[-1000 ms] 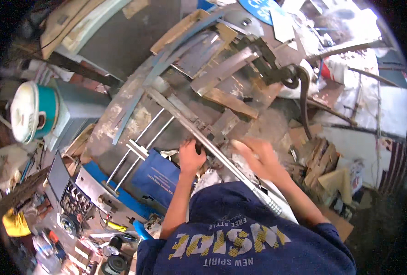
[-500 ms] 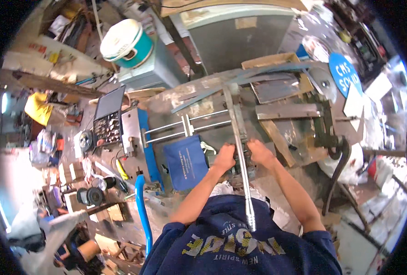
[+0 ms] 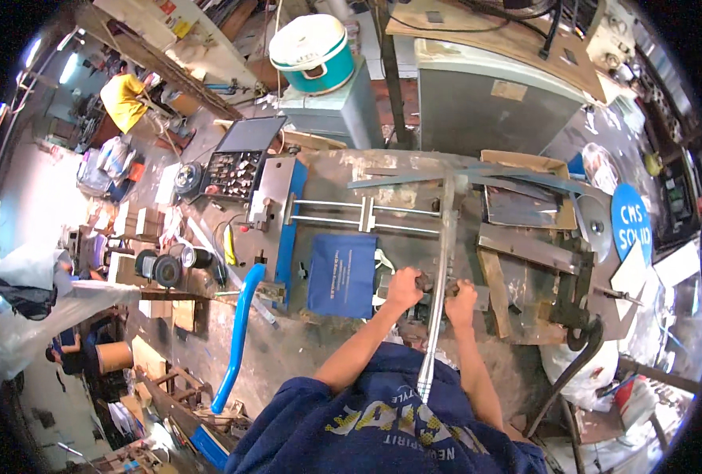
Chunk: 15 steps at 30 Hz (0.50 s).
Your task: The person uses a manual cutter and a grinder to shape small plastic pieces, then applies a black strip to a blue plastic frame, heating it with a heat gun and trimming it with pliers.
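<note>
A long, narrow metal bar (image 3: 439, 304) runs from the workbench toward my chest, passing between my hands. Left of it, my left hand (image 3: 404, 289) is closed against a small dark part beside the bar. On the other side my right hand (image 3: 461, 303) is closed too, close to the bar; what its fingers grip is too small to make out. A blue cloth bag (image 3: 343, 275) with pale print lies flat left of my left hand. Beyond it, two thin parallel rods with a sliding crosspiece (image 3: 366, 215) reach from a blue-edged machine block (image 3: 276, 193) to the bar.
A bench vise (image 3: 572, 288) stands at the right with a steel bar. A blue curved handle (image 3: 240, 340) rises at the left. An open case of small parts (image 3: 232, 175) sits far left. A teal cooler (image 3: 319, 71) is at the back; a person in yellow (image 3: 123, 99) sits far off.
My view has turned, so the bench sits lower and the left background shows more. Both hands remain closed at the two sides of the bar.
</note>
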Available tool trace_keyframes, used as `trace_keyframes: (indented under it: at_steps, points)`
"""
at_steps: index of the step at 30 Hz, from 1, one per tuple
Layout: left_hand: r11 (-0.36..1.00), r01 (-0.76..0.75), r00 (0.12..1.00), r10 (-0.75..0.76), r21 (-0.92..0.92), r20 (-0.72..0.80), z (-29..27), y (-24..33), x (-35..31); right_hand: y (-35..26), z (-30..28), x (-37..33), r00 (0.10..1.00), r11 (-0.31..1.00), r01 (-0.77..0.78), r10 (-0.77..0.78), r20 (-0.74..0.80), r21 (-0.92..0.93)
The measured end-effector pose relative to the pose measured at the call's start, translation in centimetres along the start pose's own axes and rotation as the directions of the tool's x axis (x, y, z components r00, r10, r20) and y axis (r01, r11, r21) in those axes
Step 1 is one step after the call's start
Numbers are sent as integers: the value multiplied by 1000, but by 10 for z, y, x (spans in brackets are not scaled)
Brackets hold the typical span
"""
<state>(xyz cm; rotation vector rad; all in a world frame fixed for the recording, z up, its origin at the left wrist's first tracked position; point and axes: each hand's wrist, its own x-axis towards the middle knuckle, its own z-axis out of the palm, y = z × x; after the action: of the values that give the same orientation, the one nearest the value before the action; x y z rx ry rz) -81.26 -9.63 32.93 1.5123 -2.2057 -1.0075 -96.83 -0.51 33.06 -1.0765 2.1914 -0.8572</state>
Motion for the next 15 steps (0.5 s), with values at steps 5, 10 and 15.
trace_keyframes:
  at_steps: [5,10,15]
  points:
    - [999,51,998,-50,-19,41,-14,4,10,10,22,15,991,981,130,-132,-2,-141]
    - [991,79,990,-90,-105,-109,18,-3,61,0,-1,68,962,973,176,-203,-183,-151]
    - [912,93,942,-210,-400,-260,-70,-40,17,-33,-73,2,889,984,179,-157,-430,12]
